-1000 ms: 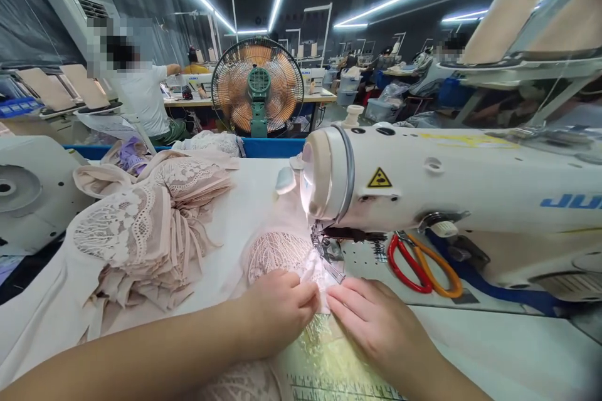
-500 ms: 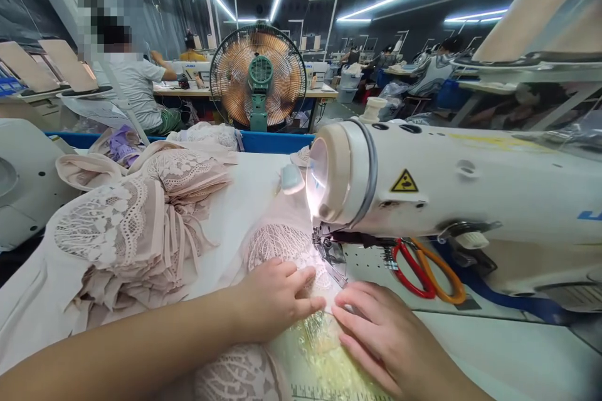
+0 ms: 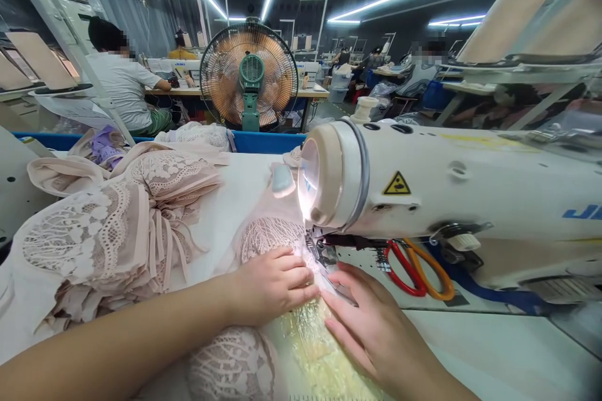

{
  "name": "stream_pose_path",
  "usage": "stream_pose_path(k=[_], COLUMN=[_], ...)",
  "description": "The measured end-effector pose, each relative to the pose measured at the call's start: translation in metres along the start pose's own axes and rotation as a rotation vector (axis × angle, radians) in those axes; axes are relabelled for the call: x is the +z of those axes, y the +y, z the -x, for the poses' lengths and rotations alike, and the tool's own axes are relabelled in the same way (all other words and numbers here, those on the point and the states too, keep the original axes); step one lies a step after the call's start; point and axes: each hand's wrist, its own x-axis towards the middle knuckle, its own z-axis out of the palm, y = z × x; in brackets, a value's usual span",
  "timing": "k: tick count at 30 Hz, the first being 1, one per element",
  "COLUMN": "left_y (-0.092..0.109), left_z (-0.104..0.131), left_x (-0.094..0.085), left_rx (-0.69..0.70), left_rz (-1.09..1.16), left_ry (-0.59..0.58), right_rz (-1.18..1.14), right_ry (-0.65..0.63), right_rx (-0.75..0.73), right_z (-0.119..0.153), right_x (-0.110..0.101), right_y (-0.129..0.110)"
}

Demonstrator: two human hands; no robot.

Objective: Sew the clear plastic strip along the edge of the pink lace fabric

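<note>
A pile of lace pieces sits by the sewing table's left edge. The left hand presses flat on the pink lace piece, thin, soft and easily stretched, beside the presser foot. The right hand presses flat near the front edge.

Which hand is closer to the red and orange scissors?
The right hand. It lies on the fabric just left of and below the scissors, not touching them. The left hand is farther left, beyond the needle area.
</note>
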Motion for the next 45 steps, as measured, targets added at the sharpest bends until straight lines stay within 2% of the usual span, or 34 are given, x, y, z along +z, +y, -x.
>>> stream_pose_path(k=[3,9,16,26,31,34,38,40,42,44,45], left_y=[-0.008,-0.030,-0.046,-0.065,-0.073,-0.066,-0.035,-0.018,-0.007,-0.005,-0.006], left_z=[-0.001,-0.001,0.000,-0.005,-0.005,-0.005,-0.006,-0.006,-0.005,-0.005,-0.005], left_x=[0.001,0.004,0.009,0.012,0.013,-0.002,-0.035,-0.046,-0.049,-0.047,-0.045], left_rx=[0.000,0.005,0.000,-0.030,-0.072,-0.145,-0.228,-0.193,-0.170,-0.213,-0.264], left_rz=[0.027,0.036,0.024,-0.046,-0.101,-0.122,0.030,0.171,0.251,0.351,0.457], left_ry=[-0.032,-0.061,-0.096,-0.096,-0.144,-0.136,-0.098,-0.193,-0.358,-0.476,-0.482], right_rz=[0.059,0.183,0.140,0.143,0.129,0.113,0.058,0.033,-0.005,-0.081,-0.127], right_ry=[-0.004,-0.006,0.049,0.015,0.041,0.096,0.176,0.195,0.210,0.203,0.192], right_rx=[0.037,0.021,0.021,-0.017,-0.018,-0.043,-0.116,-0.134,-0.122,-0.070,-0.021], right_z=[-0.003,-0.004,0.002,0.003,0.003,0.002,0.002,0.003,0.006,0.011,0.014], right_x=[0.004,0.011,0.013,0.011,0.010,0.007,-0.002,-0.008,-0.011,-0.010,-0.008], right_y=[0.001,0.003,0.004,0.008,0.006,0.002,-0.003,-0.005,-0.010,-0.020,-0.027])
